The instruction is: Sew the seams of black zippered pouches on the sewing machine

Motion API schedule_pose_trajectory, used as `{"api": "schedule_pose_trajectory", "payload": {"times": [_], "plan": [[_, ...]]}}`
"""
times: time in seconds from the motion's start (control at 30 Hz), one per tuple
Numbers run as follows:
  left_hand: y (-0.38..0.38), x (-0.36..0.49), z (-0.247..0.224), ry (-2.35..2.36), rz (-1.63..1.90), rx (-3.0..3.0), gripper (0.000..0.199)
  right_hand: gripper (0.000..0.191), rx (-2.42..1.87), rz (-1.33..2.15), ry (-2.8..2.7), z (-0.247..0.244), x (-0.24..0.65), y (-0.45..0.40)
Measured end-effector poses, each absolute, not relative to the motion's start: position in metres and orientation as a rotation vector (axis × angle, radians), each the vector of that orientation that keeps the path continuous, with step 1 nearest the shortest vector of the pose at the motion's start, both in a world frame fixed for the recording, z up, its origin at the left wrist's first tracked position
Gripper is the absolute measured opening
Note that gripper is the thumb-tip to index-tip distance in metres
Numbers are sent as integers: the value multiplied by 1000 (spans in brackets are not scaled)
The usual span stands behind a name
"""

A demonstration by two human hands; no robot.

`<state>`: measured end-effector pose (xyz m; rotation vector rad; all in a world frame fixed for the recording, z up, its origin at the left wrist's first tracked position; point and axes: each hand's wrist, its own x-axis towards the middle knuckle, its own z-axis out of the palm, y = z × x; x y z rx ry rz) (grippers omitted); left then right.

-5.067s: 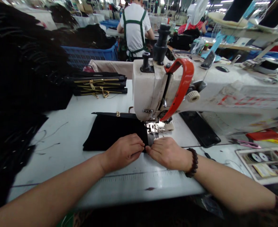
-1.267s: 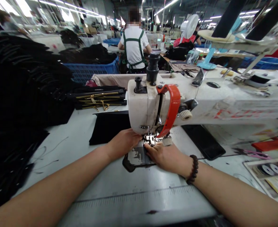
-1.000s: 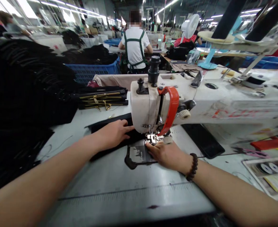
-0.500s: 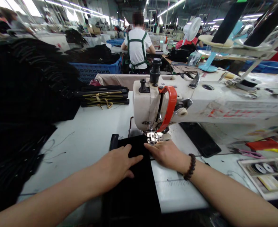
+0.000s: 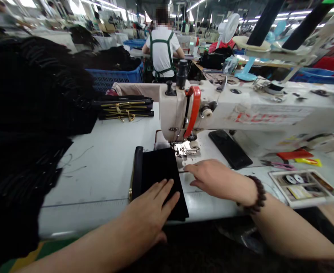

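Observation:
My left hand (image 5: 152,206) lies with fingers spread on a black fabric piece (image 5: 158,167), pressing it to the table. Along that piece's left side runs a black band with a gold zipper (image 5: 130,185). The fabric's far edge sits just in front of the lit presser foot (image 5: 185,148) of a white sewing machine (image 5: 249,110). My right hand (image 5: 215,180), wearing a beaded bracelet, hovers or rests right of the fabric, apart from it. Its index finger points toward the needle plate, thumb lower, other fingers mostly hidden; I see nothing held.
Black pieces with gold zippers (image 5: 127,108) are stacked behind. A large black fabric pile (image 5: 36,94) fills the left. Right of the needle lie a phone (image 5: 231,149), pink-handled snippers (image 5: 282,165) and a bobbin tray (image 5: 304,187). A person (image 5: 162,51) sits ahead.
The black fabric's near end now lies on the table instead of hanging over the edge. My left hand has moved nearer me; my right hand has left the fabric, shifting right. The view has shifted.

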<state>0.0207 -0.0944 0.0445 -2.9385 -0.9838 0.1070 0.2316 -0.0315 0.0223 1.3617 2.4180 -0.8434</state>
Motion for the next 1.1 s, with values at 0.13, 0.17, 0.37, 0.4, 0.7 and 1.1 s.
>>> {"api": "schedule_pose_trajectory", "payload": {"times": [0.13, 0.17, 0.37, 0.4, 0.7, 1.1], "plan": [[-105, 8, 38, -1097, 31, -2917, 47, 19, 1173, -1123, 2461, 25, 246, -79], [-105, 5, 36, -1137, -3, -2928, 41, 18, 1190, -1082, 2595, 17, 244, -93], [-101, 0, 33, -1257, -282, -2979, 30, 24, 1733, -252, 3293, -31, 213, -143], [-102, 1, 33, -1279, -334, -2980, 29, 22, 1821, -224, 3304, -34, 208, -145], [-113, 4, 30, -978, -157, -2940, 42, 10, 1768, -193, 3431, -43, 201, -142], [-114, -2, 25, -856, -242, -2973, 38, 14, 1674, -152, 3555, -50, 206, -150]]}}
